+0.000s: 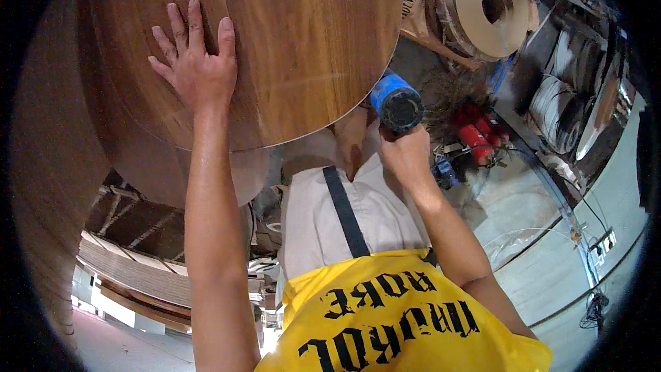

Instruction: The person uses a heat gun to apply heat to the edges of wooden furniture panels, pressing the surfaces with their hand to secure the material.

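Note:
A large round wooden board with brown grain fills the top of the view. My left hand lies flat on its surface, fingers spread, holding nothing. My right hand grips a blue and black power tool right at the board's lower right edge. A second round wooden panel shows under the board's lower rim.
Rolls of pale edge banding stand at the upper right beside more coiled strips. Red cans sit on the floor near a tangle of shavings. A cable runs along the grey floor. My yellow apron fills the bottom.

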Action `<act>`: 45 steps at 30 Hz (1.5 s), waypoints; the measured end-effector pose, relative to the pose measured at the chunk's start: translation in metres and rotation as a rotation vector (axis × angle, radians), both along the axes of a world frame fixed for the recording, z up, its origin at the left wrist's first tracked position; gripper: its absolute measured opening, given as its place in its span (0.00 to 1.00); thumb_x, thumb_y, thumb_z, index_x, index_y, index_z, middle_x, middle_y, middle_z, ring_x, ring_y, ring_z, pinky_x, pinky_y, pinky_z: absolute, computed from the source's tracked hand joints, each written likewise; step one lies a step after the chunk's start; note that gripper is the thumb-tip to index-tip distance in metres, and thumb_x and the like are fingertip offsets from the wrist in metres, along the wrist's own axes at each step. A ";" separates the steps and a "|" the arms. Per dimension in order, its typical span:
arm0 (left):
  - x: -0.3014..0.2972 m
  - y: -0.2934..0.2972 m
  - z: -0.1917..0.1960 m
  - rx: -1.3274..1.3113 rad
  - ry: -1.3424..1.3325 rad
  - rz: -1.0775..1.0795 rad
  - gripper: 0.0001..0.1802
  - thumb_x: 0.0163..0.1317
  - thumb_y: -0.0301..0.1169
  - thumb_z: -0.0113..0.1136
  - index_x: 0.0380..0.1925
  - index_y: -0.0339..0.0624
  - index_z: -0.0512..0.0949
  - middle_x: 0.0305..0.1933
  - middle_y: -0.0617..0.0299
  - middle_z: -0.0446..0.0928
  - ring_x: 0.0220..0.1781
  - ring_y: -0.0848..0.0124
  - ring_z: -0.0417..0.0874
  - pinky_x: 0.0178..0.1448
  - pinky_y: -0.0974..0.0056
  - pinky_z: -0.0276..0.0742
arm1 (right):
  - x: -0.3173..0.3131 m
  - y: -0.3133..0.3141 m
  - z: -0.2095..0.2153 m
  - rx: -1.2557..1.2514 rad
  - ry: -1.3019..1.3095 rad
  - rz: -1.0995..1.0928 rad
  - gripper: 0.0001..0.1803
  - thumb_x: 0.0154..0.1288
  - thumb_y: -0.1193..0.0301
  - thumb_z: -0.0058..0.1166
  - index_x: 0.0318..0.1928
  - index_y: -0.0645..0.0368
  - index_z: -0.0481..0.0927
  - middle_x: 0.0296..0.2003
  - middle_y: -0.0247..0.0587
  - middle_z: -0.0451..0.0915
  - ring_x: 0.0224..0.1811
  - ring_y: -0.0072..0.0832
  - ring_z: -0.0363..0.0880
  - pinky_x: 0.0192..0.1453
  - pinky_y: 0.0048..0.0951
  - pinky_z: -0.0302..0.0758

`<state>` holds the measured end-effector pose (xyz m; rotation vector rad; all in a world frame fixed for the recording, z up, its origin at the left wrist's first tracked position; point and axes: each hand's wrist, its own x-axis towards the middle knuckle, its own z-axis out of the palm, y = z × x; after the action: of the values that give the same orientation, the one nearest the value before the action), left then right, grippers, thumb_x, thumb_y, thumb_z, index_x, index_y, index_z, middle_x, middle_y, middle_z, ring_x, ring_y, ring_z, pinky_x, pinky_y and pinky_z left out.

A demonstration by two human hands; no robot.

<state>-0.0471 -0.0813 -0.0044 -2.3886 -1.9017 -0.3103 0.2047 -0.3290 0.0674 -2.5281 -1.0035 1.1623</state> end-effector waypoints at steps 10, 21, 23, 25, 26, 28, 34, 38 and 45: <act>0.001 -0.004 -0.003 -0.037 -0.053 0.005 0.36 0.74 0.65 0.51 0.78 0.74 0.68 0.87 0.68 0.59 0.87 0.47 0.55 0.84 0.27 0.41 | 0.034 0.022 -0.005 -0.061 -0.121 0.092 0.14 0.61 0.69 0.65 0.46 0.61 0.86 0.41 0.63 0.87 0.49 0.62 0.85 0.51 0.53 0.82; 0.004 -0.004 -0.003 -0.027 -0.043 0.012 0.35 0.74 0.64 0.52 0.78 0.74 0.69 0.86 0.66 0.61 0.87 0.47 0.56 0.85 0.28 0.41 | 0.019 0.012 0.010 -0.043 -0.126 0.026 0.16 0.54 0.76 0.61 0.46 0.62 0.85 0.40 0.62 0.87 0.47 0.64 0.84 0.51 0.52 0.81; 0.003 -0.003 -0.002 -0.029 -0.050 0.010 0.35 0.74 0.64 0.51 0.78 0.74 0.69 0.86 0.67 0.60 0.87 0.47 0.55 0.85 0.28 0.41 | 0.009 -0.002 0.006 -0.033 -0.058 0.024 0.23 0.55 0.76 0.64 0.53 0.62 0.79 0.41 0.64 0.86 0.46 0.66 0.84 0.50 0.57 0.81; 0.003 -0.003 -0.002 -0.028 -0.055 0.014 0.35 0.74 0.64 0.52 0.78 0.75 0.69 0.87 0.67 0.59 0.88 0.47 0.55 0.85 0.27 0.40 | -0.003 -0.010 0.004 -0.039 -0.083 0.081 0.30 0.56 0.76 0.65 0.61 0.62 0.73 0.41 0.65 0.86 0.44 0.68 0.84 0.49 0.60 0.81; 0.004 -0.003 -0.002 -0.027 -0.057 0.016 0.35 0.74 0.64 0.52 0.78 0.75 0.69 0.87 0.67 0.59 0.88 0.47 0.54 0.85 0.27 0.40 | -0.008 -0.013 0.006 -0.052 -0.066 0.077 0.31 0.57 0.76 0.65 0.62 0.62 0.72 0.41 0.65 0.86 0.44 0.68 0.84 0.49 0.60 0.81; 0.004 -0.004 -0.002 -0.037 -0.056 0.021 0.35 0.74 0.64 0.52 0.78 0.75 0.69 0.87 0.67 0.59 0.88 0.47 0.54 0.85 0.27 0.40 | -0.018 -0.015 0.012 -0.077 -0.031 0.070 0.34 0.58 0.75 0.65 0.65 0.62 0.68 0.41 0.65 0.86 0.44 0.68 0.84 0.48 0.60 0.81; 0.007 -0.004 -0.002 -0.037 -0.081 0.011 0.35 0.74 0.65 0.51 0.78 0.75 0.68 0.87 0.66 0.59 0.88 0.47 0.54 0.84 0.27 0.40 | -0.033 -0.026 0.010 -0.100 0.055 0.052 0.30 0.58 0.73 0.68 0.58 0.60 0.66 0.38 0.65 0.85 0.43 0.68 0.84 0.46 0.62 0.79; 0.004 -0.003 -0.002 -0.034 -0.058 0.013 0.35 0.74 0.65 0.51 0.78 0.75 0.69 0.87 0.66 0.59 0.88 0.47 0.54 0.84 0.27 0.40 | -0.040 -0.029 0.014 -0.158 0.048 0.093 0.28 0.59 0.72 0.68 0.55 0.59 0.66 0.37 0.65 0.84 0.41 0.69 0.84 0.45 0.63 0.79; 0.006 -0.005 -0.004 -0.038 -0.060 0.007 0.36 0.74 0.65 0.51 0.78 0.74 0.68 0.87 0.66 0.59 0.88 0.47 0.54 0.84 0.27 0.39 | -0.055 -0.029 0.024 -0.149 0.025 0.110 0.33 0.57 0.74 0.70 0.60 0.59 0.66 0.39 0.63 0.83 0.42 0.67 0.84 0.46 0.63 0.79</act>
<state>-0.0407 -0.0859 -0.0081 -2.4220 -1.9584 -0.3530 0.1498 -0.3577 0.0914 -2.5918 -1.1009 1.3427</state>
